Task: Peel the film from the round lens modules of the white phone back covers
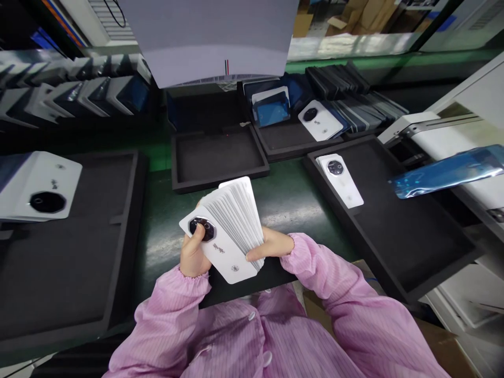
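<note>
Over the near edge of the green worktop (291, 199), both hands grip one fanned stack of white phone back covers (232, 226). The left hand (192, 254) has its fingers curled shut around the stack's left side, thumb pressed on the front cover right beside the dark octagonal camera ring. The right hand (271, 247) closes on the stack's right edge, thumb lying along the fanned edges, the other fingers hidden behind the covers. The front cover carries a small printed mark in the middle and another near its lower end; both are too small to read.

To the right, a black foam tray (413, 236) runs along the worktop's right edge with a single white cover (340, 178) lying at its far end. A blue film sheet (449, 170) juts over that tray from a white machine (441, 136). At the left edge another black tray (59, 273) bears a pile of white covers (37, 186). Toward the far edge sit an open black tray (218, 157) and one more white cover (319, 121) beside rows of dark covers (366, 105).
</note>
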### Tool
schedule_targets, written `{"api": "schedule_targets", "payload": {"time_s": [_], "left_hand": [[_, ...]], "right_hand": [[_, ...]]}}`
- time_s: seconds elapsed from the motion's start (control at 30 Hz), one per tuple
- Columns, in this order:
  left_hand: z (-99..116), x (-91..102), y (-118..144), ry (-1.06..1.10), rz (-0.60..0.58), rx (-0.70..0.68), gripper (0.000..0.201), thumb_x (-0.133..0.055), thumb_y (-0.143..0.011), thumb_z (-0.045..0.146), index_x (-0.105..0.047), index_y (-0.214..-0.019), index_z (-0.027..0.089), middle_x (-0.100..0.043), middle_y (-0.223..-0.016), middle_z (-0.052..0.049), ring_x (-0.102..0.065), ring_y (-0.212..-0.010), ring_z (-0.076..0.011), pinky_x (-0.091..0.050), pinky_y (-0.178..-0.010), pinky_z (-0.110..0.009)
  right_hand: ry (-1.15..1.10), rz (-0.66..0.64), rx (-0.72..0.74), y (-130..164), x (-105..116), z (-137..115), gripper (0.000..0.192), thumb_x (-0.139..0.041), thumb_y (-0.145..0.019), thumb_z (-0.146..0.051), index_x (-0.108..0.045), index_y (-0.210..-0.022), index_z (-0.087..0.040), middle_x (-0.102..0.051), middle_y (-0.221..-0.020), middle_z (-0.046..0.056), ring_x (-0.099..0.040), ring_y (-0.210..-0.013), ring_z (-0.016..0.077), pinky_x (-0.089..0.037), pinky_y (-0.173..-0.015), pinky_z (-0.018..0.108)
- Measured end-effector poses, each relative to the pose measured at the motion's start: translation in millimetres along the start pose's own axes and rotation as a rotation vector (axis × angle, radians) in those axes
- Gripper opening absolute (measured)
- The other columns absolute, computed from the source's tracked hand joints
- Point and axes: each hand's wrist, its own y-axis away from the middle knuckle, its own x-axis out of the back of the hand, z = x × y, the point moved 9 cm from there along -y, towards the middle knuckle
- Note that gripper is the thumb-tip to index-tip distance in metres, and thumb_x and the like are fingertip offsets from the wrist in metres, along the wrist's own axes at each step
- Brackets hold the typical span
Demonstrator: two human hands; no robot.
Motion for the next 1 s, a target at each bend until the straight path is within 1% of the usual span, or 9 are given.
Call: {"api": "schedule_targets", "payload": {"time_s": [0.1,0.17,0.23,0.3,0.43,0.5,0.77,0.93,1.0], "left_hand": [[1,-10.0,2,0.032,-0.098,-0.016,0.044,-0.067,-0.080,0.035,-0.060,-0.123,0.027,-0.061,-0.129,-0.006,-0.047,-0.129,-0.0284,-0.039,-0.108,-0.044],[3,-13.2,2,0.045,-0.125,-0.042,0.047,-0.068,-0.079,0.036,-0.060,-0.124,0.027,-0.060,-0.130,-0.007,-0.045,-0.130,-0.0290,-0.038,-0.109,-0.044],[3,-12.0,1,0.042,-0.113,-0.047,0.046,-0.068,-0.079,0.037,-0.061,-0.122,0.026,-0.061,-0.130,-0.007,-0.045,-0.131,-0.0287,-0.038,-0.109,-0.043],[0,-7.1,-1,0.024,-0.072,-0.018,0.042,-0.069,-0.078,0.038,-0.064,-0.118,0.026,-0.062,-0.127,-0.006,-0.046,-0.130,-0.0282,-0.038,-0.109,-0.042],[-10,6.3,-6,-0.009,0.029,0.081,0.038,-0.075,-0.072,0.039,-0.069,-0.107,0.023,-0.068,-0.118,-0.007,-0.051,-0.125,-0.0302,-0.041,-0.106,-0.044],[-11,10.3,-7,-0.014,0.056,0.106,0.038,-0.077,-0.070,0.038,-0.070,-0.103,0.022,-0.069,-0.115,-0.008,-0.053,-0.123,-0.0311,-0.042,-0.105,-0.045],[-7,7.6,-7,-0.020,0.043,0.110,0.034,-0.079,-0.069,0.036,-0.071,-0.097,0.019,-0.071,-0.108,-0.008,-0.055,-0.120,-0.0313,-0.041,-0.106,-0.046],[-9,9.9,-7,-0.027,0.050,0.107,0.038,-0.078,-0.068,0.039,-0.070,-0.100,0.019,-0.071,-0.108,-0.009,-0.056,-0.120,-0.0315,-0.041,-0.105,-0.047],[-8,7.9,-6,-0.044,0.034,0.088,0.041,-0.077,-0.070,0.041,-0.069,-0.105,0.021,-0.069,-0.113,-0.009,-0.055,-0.121,-0.0310,-0.042,-0.105,-0.047]], "right_hand": [[0.131,-0.040,-0.001,1,-2,-4,0.058,-0.082,-0.066,-0.036,-0.061,-0.117,-0.015,-0.067,-0.110,0.008,-0.062,-0.105,0.0222,-0.049,-0.095,0.036],[0.168,-0.042,0.024,2,-2,-7,0.059,-0.082,-0.066,-0.036,-0.061,-0.117,-0.015,-0.066,-0.111,0.008,-0.062,-0.106,0.0219,-0.048,-0.096,0.036],[0.176,-0.054,0.037,2,-3,-8,0.059,-0.081,-0.067,-0.037,-0.061,-0.119,-0.015,-0.065,-0.113,0.008,-0.061,-0.107,0.0220,-0.048,-0.096,0.036],[0.140,-0.054,0.030,1,-3,-7,0.058,-0.080,-0.069,-0.036,-0.060,-0.120,-0.015,-0.065,-0.114,0.009,-0.061,-0.108,0.0225,-0.048,-0.097,0.038],[-0.008,0.033,0.003,-2,4,-1,0.060,-0.082,-0.067,-0.030,-0.059,-0.120,-0.014,-0.065,-0.115,0.010,-0.061,-0.107,0.0239,-0.047,-0.098,0.041],[-0.075,0.061,-0.008,-2,6,0,0.061,-0.083,-0.065,-0.027,-0.059,-0.120,-0.014,-0.065,-0.115,0.010,-0.062,-0.107,0.0244,-0.047,-0.098,0.042],[-0.139,0.066,-0.008,0,5,-6,0.060,-0.083,-0.065,-0.025,-0.059,-0.119,-0.013,-0.065,-0.115,0.010,-0.062,-0.106,0.0244,-0.047,-0.098,0.042],[-0.143,0.058,0.012,1,5,-7,0.058,-0.076,-0.074,-0.041,-0.056,-0.122,-0.014,-0.063,-0.117,0.012,-0.062,-0.106,0.0236,-0.049,-0.094,0.039],[-0.070,0.032,0.019,1,4,-7,0.062,-0.077,-0.071,-0.045,-0.058,-0.120,-0.013,-0.064,-0.115,0.011,-0.062,-0.104,0.0243,-0.050,-0.094,0.039]]}}
